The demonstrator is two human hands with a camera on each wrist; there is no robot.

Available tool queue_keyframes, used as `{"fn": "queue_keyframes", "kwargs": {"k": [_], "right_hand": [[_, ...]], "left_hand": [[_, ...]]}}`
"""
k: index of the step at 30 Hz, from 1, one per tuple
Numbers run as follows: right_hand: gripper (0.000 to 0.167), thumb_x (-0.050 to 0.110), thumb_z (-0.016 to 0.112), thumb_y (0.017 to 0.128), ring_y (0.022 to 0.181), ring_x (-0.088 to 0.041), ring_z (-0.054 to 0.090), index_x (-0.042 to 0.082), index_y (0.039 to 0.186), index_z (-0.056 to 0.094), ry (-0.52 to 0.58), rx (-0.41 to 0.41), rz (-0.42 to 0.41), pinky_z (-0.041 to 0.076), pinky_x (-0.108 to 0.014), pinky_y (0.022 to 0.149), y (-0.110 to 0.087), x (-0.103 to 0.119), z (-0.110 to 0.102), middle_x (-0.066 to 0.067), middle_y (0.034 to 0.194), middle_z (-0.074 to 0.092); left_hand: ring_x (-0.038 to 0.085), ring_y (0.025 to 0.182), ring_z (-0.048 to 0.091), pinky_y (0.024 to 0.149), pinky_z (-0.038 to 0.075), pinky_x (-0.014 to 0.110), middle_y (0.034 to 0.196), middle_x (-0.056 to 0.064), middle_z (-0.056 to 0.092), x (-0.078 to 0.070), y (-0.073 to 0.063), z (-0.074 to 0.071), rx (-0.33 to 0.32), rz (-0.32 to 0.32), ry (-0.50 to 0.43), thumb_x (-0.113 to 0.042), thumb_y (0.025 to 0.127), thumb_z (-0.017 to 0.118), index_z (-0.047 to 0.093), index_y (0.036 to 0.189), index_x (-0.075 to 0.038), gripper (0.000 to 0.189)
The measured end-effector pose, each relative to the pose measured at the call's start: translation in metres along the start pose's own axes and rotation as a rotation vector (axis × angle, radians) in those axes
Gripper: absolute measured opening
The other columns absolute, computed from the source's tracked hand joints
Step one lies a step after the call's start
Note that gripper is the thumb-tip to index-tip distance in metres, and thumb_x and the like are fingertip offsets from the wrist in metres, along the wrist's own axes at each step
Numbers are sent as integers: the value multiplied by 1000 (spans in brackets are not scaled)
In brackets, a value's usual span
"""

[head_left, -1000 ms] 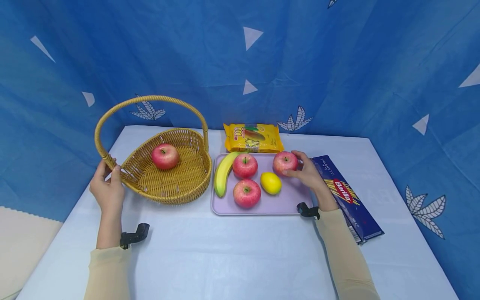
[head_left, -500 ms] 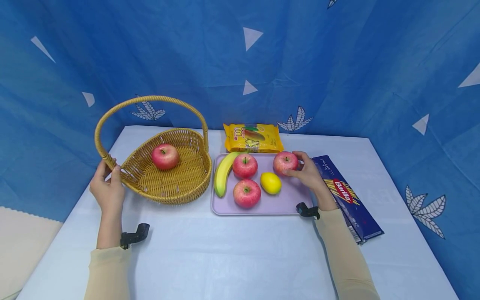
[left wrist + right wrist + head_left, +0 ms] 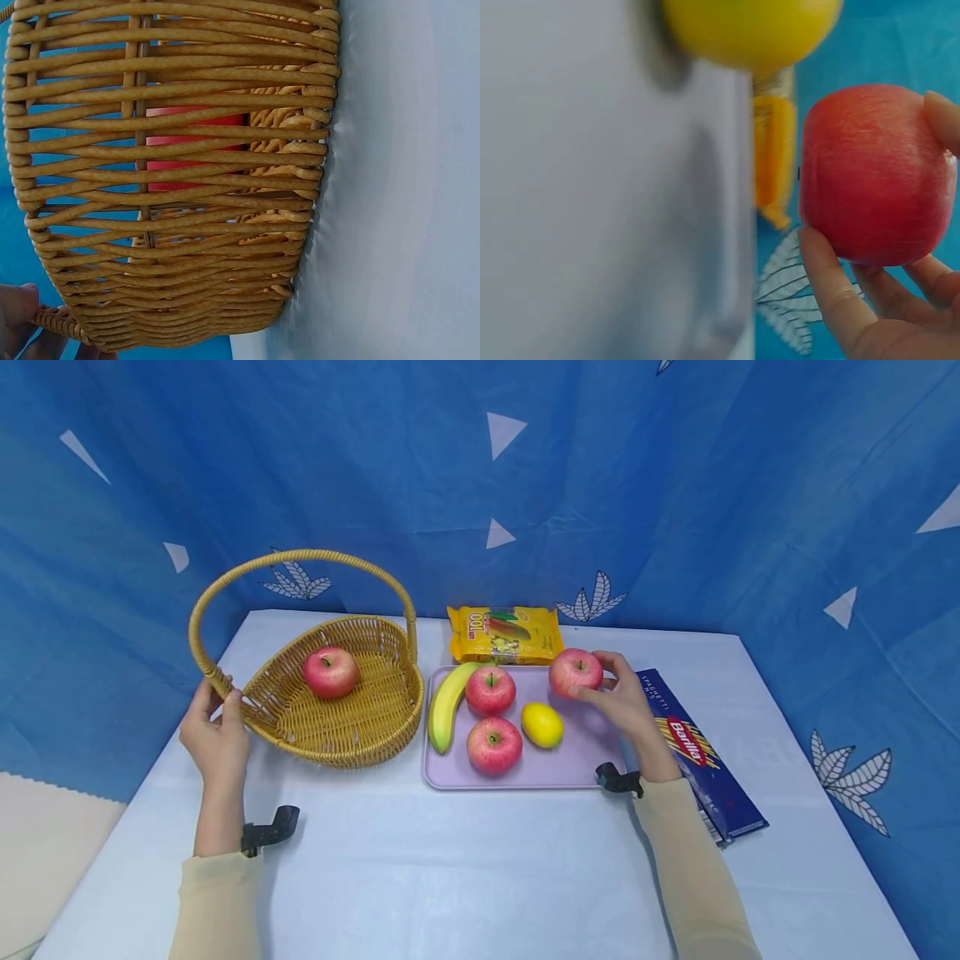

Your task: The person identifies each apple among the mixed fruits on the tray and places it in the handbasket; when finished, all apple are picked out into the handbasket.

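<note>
My left hand (image 3: 215, 732) grips the lower left end of the handle on a wicker basket (image 3: 360, 752). One red apple (image 3: 331, 672) lies inside it, seen through the weave in the left wrist view. Over the right back part of a lilac tray (image 3: 577, 774), my right hand (image 3: 624, 697) holds another red apple (image 3: 575, 672) between thumb and fingers. The right wrist view shows this apple raised off the tray surface. Still on the tray are a yellow lemon (image 3: 542, 725), a banana (image 3: 447, 708) and two more apples, one at the back (image 3: 491, 691) and one in front (image 3: 494, 746).
Behind the tray lies a yellow packet (image 3: 507, 635) with a mango picture. A blue spaghetti box (image 3: 701, 756) rests at an angle right of the tray, partly behind my right hand. Blue patterned cloth (image 3: 480, 485) hangs behind the white table (image 3: 450, 877).
My right hand has lifted its apple off the tray, up and slightly to the right. The left hand and basket have stayed in place.
</note>
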State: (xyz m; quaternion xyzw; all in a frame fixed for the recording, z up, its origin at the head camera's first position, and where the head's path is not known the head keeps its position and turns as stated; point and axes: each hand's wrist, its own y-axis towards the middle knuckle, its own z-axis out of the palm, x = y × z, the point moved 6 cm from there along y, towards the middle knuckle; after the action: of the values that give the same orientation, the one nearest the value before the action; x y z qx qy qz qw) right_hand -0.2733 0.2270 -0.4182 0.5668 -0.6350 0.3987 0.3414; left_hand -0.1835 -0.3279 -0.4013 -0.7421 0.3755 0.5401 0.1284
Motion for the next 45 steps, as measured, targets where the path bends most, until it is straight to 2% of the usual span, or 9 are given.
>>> {"fn": "queue_keyframes", "kwargs": {"k": [6,11,15,19,24,30,37,45], "right_hand": [[81,27,80,81,133,-34,39,19,148,35,57,-6,-76,45,-53,107,-15,32,-1,-8,152,36],[82,28,80,80,134,-32,40,22,149,37,103,16,-151,46,-53,106,-32,61,7,-5,151,38],[75,19,78,82,131,-28,44,19,148,40,200,56,-215,53,-36,101,-45,85,19,-3,147,42],[71,9,76,82,127,-26,47,14,144,43,295,93,-292,56,-26,93,-57,112,37,-4,142,45],[70,6,76,81,126,-24,48,13,142,44,354,163,-358,55,-36,97,-64,137,68,-4,140,46],[70,4,78,79,123,-24,52,11,140,43,424,262,-391,55,-38,97,-68,159,110,-7,137,48],[72,15,82,77,119,-22,55,14,138,43,340,363,-373,58,-31,92,-63,172,160,-4,137,48],[78,29,85,75,117,-17,54,17,139,42,131,386,-314,55,-25,90,-51,173,203,0,137,51]], "left_hand": [[13,129,51,108,47,29,139,5,57,-1,1,0,-5,-4,0,-25,104,47,51,142,-27,38],[12,129,52,108,47,29,139,4,58,-2,1,0,-11,-6,-1,-26,104,47,51,141,-27,38],[12,128,52,108,47,29,138,5,58,-2,2,0,-12,-1,-4,-25,104,47,52,141,-26,38],[12,128,52,107,47,28,138,5,58,-1,2,0,-8,-9,-1,-26,104,47,52,141,-27,38],[12,129,51,108,46,28,139,4,57,1,2,-1,-3,-18,9,-28,104,46,51,142,-28,38],[11,130,51,109,46,29,139,2,57,1,0,-1,0,-30,6,-27,104,46,52,141,-29,38],[12,130,50,109,46,30,140,3,56,0,0,0,11,-32,2,-27,104,46,50,143,-28,39],[12,128,52,108,47,29,138,4,58,0,0,1,0,-12,11,-28,103,47,51,142,-28,38]]}}
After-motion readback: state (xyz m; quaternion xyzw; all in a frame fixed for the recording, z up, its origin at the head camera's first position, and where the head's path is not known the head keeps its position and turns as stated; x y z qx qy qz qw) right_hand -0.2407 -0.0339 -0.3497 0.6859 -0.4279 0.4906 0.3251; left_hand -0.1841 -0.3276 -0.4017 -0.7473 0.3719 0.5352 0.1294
